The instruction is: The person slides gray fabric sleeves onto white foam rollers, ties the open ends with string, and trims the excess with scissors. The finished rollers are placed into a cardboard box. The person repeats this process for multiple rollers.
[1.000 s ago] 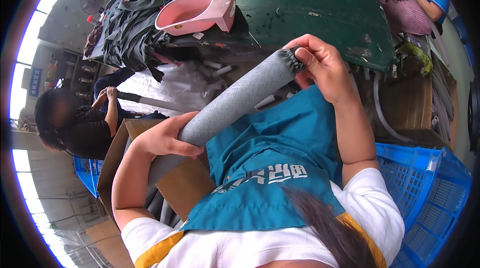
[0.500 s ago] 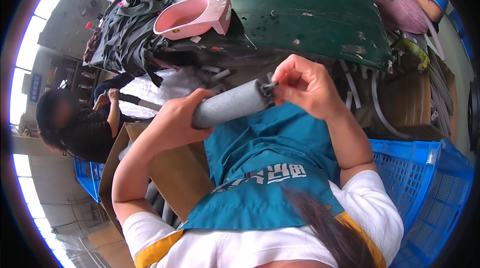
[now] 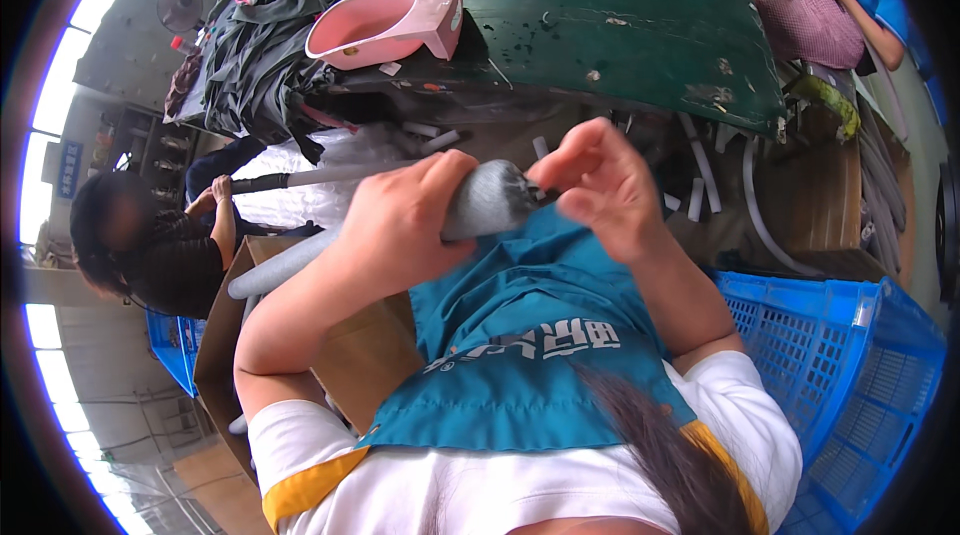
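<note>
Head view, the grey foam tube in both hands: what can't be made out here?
- Middle of the grey foam tube: covered by the left hand.
- Its tip: the right hand pinches something small and dark there; too small to identify.
- Inside of the cardboard box: blocked by the left forearm.

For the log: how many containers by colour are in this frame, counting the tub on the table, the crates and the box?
Pink plastic tub on the green table: 1
Blue plastic crates: 2
Brown cardboard box: 1
Total: 4
</note>
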A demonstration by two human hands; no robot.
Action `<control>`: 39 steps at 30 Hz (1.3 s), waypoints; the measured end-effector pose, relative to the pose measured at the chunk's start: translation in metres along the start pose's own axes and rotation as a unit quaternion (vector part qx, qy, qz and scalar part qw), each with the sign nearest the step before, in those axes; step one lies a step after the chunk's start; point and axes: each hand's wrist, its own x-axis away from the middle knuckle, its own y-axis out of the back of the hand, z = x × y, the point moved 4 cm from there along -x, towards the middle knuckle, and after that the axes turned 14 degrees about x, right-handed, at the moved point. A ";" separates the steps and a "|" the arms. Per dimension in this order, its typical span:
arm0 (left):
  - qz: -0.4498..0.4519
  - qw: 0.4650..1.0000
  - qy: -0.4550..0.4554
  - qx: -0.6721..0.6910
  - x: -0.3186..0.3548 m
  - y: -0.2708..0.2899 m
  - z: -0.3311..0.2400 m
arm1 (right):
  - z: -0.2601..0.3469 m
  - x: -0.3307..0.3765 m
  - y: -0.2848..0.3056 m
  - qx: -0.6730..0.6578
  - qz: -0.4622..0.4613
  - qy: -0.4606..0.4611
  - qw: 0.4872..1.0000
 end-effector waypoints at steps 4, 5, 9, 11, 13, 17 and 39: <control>0.008 1.000 0.008 0.009 0.007 0.003 0.001 | 0.001 -0.001 0.003 0.131 0.012 0.039 0.991; 0.020 1.000 0.017 0.013 0.008 0.001 0.001 | -0.003 -0.002 -0.003 0.136 0.025 0.030 0.990; 0.034 0.999 -0.005 -0.016 0.011 -0.004 0.000 | -0.015 -0.002 -0.015 0.094 0.083 -0.097 0.987; 0.051 0.998 -0.018 -0.020 0.012 -0.010 -0.001 | -0.027 -0.003 -0.020 0.003 0.126 -0.150 0.981; 0.056 0.998 -0.022 -0.013 0.015 -0.012 0.000 | -0.022 -0.002 -0.022 -0.003 0.169 -0.215 0.962; 0.015 1.000 -0.017 -0.010 0.017 -0.001 0.003 | -0.017 -0.002 -0.017 -0.040 0.138 -0.199 0.969; 0.127 0.881 0.198 0.411 0.008 -0.047 0.017 | 0.051 -0.052 0.010 -0.100 -0.077 0.075 0.989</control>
